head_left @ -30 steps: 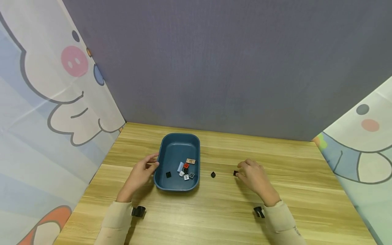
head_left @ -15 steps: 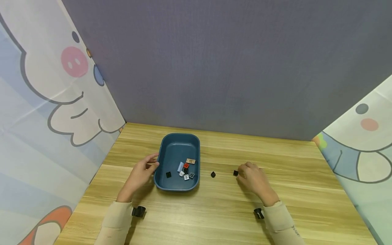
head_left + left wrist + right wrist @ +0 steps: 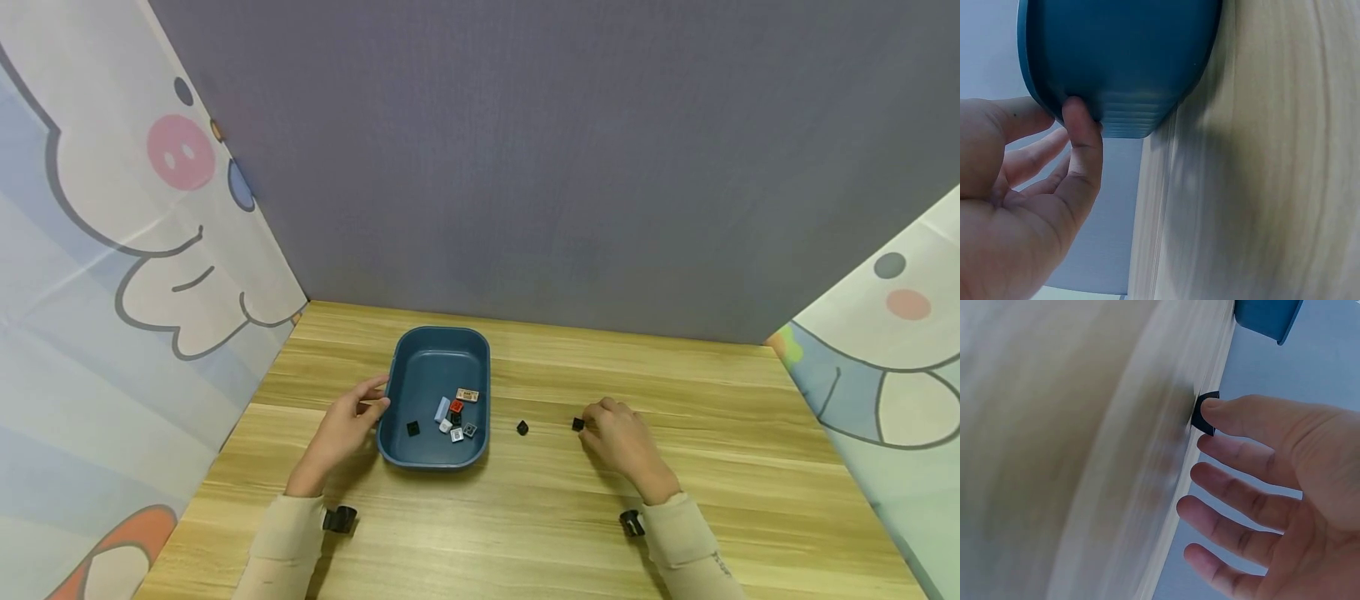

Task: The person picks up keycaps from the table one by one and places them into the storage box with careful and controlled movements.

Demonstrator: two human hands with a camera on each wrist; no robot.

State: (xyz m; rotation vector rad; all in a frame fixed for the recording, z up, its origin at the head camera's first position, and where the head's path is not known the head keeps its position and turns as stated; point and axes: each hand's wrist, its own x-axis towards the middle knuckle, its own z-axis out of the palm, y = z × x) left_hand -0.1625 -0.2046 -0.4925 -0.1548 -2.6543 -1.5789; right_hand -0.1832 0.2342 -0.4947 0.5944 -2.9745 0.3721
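Observation:
My left hand [image 3: 347, 429] holds the left side of a dark blue tray [image 3: 439, 464]; in the left wrist view its fingers [image 3: 1080, 125] meet the tray wall [image 3: 1116, 87] at the rim. Inside the tray lie several small keycaps, among them a red keycap [image 3: 456, 407], a long light blue keycap [image 3: 442, 409] and a black keycap [image 3: 413, 428]. To the right, my right hand [image 3: 621, 439] pinches another black keycap [image 3: 577, 424] at the tabletop. The right wrist view has the thumb over this keycap [image 3: 1205, 419], with the index fingertip just beside it and the other fingers loosely spread.
One more black keycap [image 3: 522, 427] lies on the wooden table [image 3: 510, 533] between the tray and my right hand. A grey panel [image 3: 525, 167] stands along the back edge. Cloths with cartoon prints hang at the left [image 3: 75, 375] and right.
The right hand's fingers have shifted slightly right, so more of the black keycap shows. That keycap has stayed almost in place. The left hand and the tray have not moved.

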